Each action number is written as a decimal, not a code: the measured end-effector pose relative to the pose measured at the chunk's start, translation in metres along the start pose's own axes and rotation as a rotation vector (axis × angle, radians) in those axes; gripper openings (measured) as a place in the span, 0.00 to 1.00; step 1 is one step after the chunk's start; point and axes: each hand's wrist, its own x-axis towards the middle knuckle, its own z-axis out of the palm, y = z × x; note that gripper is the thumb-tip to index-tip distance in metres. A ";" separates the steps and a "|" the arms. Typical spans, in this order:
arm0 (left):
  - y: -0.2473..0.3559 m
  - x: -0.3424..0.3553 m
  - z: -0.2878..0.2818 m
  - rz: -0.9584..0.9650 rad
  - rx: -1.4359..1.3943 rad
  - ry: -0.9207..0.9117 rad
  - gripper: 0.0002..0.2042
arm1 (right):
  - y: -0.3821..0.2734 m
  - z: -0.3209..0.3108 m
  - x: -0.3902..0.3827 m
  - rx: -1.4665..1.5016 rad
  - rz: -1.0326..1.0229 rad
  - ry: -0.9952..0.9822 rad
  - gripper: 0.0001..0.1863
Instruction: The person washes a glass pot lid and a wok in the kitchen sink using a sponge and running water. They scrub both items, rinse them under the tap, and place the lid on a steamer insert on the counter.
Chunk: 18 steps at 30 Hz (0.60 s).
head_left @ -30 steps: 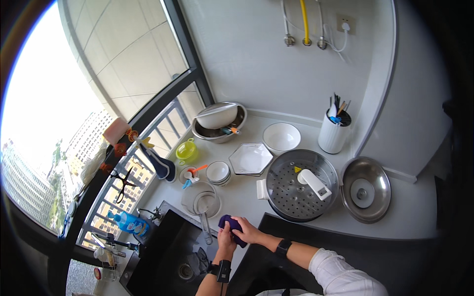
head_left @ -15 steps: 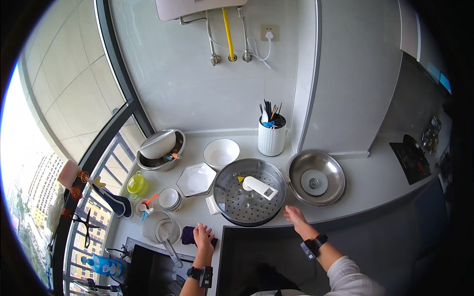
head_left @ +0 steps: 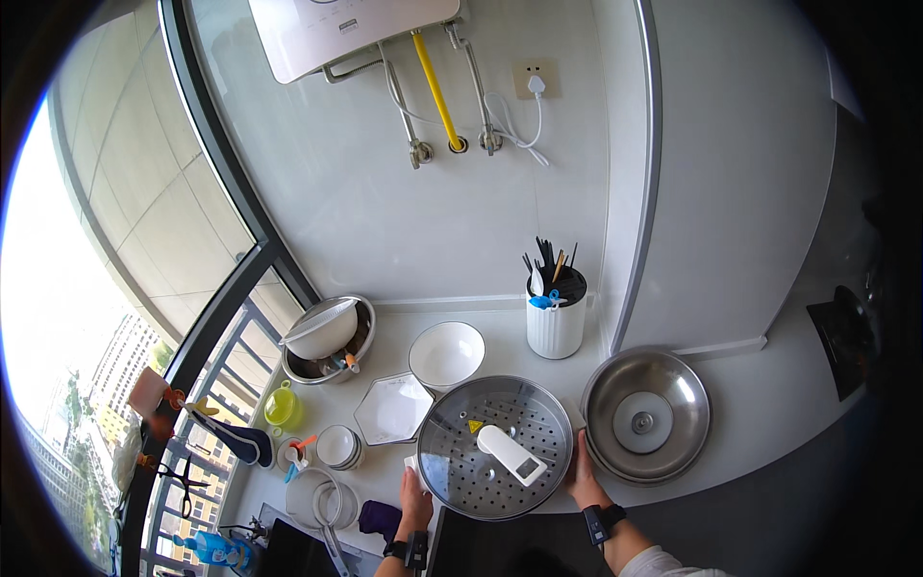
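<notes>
My left hand and my right hand grip the side handles of a round steel steamer pot. It has a perforated insert under a clear lid with a white top handle. A dark purple cloth lies on the counter left of my left hand. Stacked steel bowls with a white disc in the middle sit just right of the pot, beside my right hand. A hexagonal white plate and a white bowl are behind the pot.
A utensil holder, nested basins, a green container, small bowls and a glass pot share the counter. The sink is at lower left, a window left, a wall-mounted heater above.
Both hands have left the purple cloth, which now lies on the counter, and have moved rightward onto the pot's handles. The view has tilted up and shifted.
</notes>
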 end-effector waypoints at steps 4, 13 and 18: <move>0.003 -0.007 0.003 0.029 -0.078 0.030 0.17 | 0.004 0.003 0.002 -0.035 -0.097 0.068 0.36; 0.039 -0.035 -0.010 0.148 0.108 0.028 0.21 | 0.019 0.031 -0.038 -0.114 -0.078 0.277 0.20; 0.074 -0.062 0.010 0.050 0.075 -0.108 0.21 | 0.008 0.052 -0.099 -0.196 0.035 0.349 0.32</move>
